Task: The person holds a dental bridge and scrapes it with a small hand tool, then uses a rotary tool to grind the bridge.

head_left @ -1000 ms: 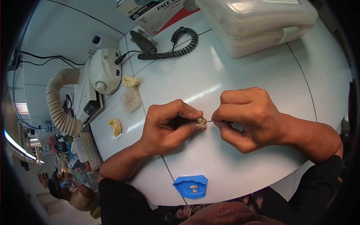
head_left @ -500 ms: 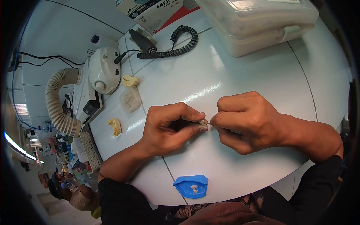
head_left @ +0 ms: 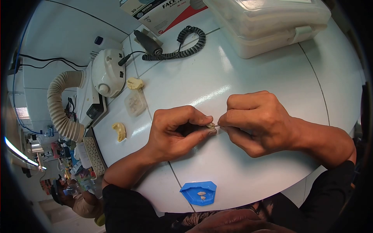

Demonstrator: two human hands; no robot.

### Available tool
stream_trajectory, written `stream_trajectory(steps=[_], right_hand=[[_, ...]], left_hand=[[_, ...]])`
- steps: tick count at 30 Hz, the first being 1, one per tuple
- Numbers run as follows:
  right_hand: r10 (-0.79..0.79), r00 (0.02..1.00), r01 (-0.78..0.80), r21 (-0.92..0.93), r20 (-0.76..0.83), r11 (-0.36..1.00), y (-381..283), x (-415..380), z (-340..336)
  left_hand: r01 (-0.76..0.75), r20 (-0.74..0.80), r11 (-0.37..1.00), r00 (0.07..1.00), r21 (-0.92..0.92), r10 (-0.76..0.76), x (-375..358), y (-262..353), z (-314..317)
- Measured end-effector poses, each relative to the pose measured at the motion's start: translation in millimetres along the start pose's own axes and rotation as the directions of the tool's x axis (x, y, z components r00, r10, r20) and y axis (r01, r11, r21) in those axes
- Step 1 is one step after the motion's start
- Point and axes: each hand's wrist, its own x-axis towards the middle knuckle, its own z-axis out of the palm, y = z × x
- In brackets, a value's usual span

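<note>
Near the middle of the white table, my left hand (head_left: 175,132) pinches a small pale piece (head_left: 211,126) between thumb and index finger. From the right, my right hand (head_left: 258,124) is closed on a thin metal tool (head_left: 217,126) whose end meets the piece. Most of the tool is hidden by my right fingers. Below my hands lies a blue tray (head_left: 186,193) with small pale pieces (head_left: 201,193) in it. Two yellowish dental casts (head_left: 119,132) and a small clear container (head_left: 135,103) lie to the left.
A white machine (head_left: 108,73) with a ribbed hose (head_left: 58,105) stands at the left. Behind are a dark handpiece (head_left: 148,43) with a coiled cord (head_left: 202,40), a mask box (head_left: 165,15) and a translucent case (head_left: 268,31). A person (head_left: 83,202) is at the lower left.
My right hand has tilted and shifted slightly upward, its lower fingers drawn up a little. My left hand is almost unmoved.
</note>
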Motion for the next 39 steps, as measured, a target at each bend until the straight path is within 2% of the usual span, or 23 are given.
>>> stream_trajectory(steps=[7,10,13,16,20,26,28,31,34,39], right_hand=[[-0.014,1.0,0.014,0.035,0.01,0.999,0.3,0.7,-1.2],[0.001,0.998,-0.003,0.025,0.067,1.0,-0.5,0.2,-4.2],[0.04,0.998,-0.04,-0.005,0.042,0.999,-1.9,-0.6,-3.1],[-0.048,0.999,0.048,-0.034,-0.02,0.998,3.2,-1.8,5.1],[-0.03,0.999,0.029,-0.023,-0.028,0.999,2.2,-1.4,2.3],[-0.024,0.999,0.024,-0.022,-0.022,0.999,0.1,-0.2,0.0],[-0.031,0.999,0.031,-0.035,-0.008,0.999,-2.8,1.1,-8.2],[0.121,0.986,-0.118,0.03,-0.116,0.993,-3.8,3.5,-8.9],[0.168,0.977,-0.157,0.087,-0.135,0.984,-1.2,4.6,-6.6],[0.121,0.986,-0.121,0.011,-0.112,0.993,-5.9,4.2,-3.6]], left_hand=[[-0.015,0.001,1.0,1.0,0.01,0.015,0.2,-0.7,-0.1],[-0.005,0.02,0.999,1.0,0.033,0.004,0.2,1.4,-1.4],[-0.003,0.026,0.999,1.0,0.032,0.002,0.8,1.2,-1.5],[-0.004,0.027,1.0,1.0,0.02,0.004,1.1,2.3,-0.9],[-0.007,-0.011,1.0,1.0,-0.003,0.007,0.4,-1.0,1.2],[-0.024,0.022,0.998,0.999,0.052,0.023,1.9,1.9,0.0],[-0.003,0.017,1.0,1.0,-0.008,0.003,0.1,-0.5,-1.1],[0.052,0.003,0.993,0.999,-0.104,-0.052,-1.9,-2.5,0.6],[0.077,-0.006,0.986,0.997,-0.149,-0.079,-0.8,-1.7,0.7],[0.062,-0.034,0.978,0.997,-0.201,-0.07,0.6,-3.2,1.5]])
